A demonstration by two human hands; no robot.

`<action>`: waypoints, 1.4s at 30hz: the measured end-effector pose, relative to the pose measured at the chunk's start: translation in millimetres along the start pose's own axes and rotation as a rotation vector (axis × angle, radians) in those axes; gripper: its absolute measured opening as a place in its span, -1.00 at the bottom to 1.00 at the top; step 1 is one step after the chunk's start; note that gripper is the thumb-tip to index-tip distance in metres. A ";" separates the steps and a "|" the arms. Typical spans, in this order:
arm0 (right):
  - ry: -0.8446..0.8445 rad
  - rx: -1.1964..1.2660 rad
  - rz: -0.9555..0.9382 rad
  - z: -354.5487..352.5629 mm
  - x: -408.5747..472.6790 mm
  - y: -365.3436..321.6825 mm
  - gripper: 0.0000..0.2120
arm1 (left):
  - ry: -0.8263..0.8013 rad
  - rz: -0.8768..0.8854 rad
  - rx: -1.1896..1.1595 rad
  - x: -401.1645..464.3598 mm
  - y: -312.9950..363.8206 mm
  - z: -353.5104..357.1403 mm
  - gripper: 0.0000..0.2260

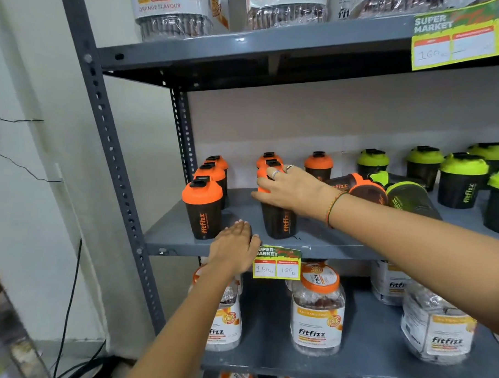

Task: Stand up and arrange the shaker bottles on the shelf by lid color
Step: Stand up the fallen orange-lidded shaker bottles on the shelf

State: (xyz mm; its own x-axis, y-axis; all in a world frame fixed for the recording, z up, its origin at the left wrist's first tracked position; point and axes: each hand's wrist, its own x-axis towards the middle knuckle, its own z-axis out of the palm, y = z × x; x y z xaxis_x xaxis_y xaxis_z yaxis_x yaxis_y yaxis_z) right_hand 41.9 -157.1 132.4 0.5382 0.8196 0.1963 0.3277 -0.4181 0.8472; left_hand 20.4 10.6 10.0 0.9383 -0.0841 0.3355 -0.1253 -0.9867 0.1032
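On the grey middle shelf [183, 234], several black shaker bottles with orange lids stand at the left; the nearest one [203, 208] is at the front. My right hand [291, 190] is closed over the lid of another upright orange-lid bottle [279, 221] near the shelf's front. My left hand [234, 248] rests flat on the shelf's front edge, holding nothing. Behind my right wrist lie two bottles on their sides: an orange-lid bottle [357, 186] and a green-lid bottle [405, 197]. Several green-lid bottles [461, 181] stand upright at the right.
A yellow price tag [276, 263] hangs on the shelf edge beside my left hand. Supplement jars [317, 309] fill the shelf below and the shelf above. The grey upright post [109, 154] and a white wall with black cables are at the left.
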 end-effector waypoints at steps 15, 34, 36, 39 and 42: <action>0.131 0.716 0.675 27.2 -67.1 113.3 -0.44 | 0.036 0.005 -0.003 5.4 -3.9 10.0 -0.48; -0.635 0.748 0.769 114.4 -78.6 91.2 -0.19 | 0.115 -0.010 0.052 4.3 -6.1 18.0 -0.49; -0.580 0.807 0.750 112.1 -79.0 84.3 -0.17 | 0.109 -0.009 0.056 3.4 -5.4 17.0 -0.49; -0.578 0.933 0.772 113.1 -79.9 74.0 -0.12 | 0.099 -0.009 0.052 2.9 -4.5 14.8 -0.49; -0.545 1.028 0.809 116.2 -82.0 67.1 -0.04 | 0.088 -0.009 0.050 2.1 -3.0 13.1 -0.49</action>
State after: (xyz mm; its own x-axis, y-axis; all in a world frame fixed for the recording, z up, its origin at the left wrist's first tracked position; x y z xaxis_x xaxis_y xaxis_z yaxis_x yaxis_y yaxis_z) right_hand 110.0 -297.9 115.8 0.9971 0.0675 0.0345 0.0727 -0.9804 -0.1832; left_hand 27.0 11.5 -1.9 0.9071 -0.0651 0.4157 -0.0989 -0.9933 0.0601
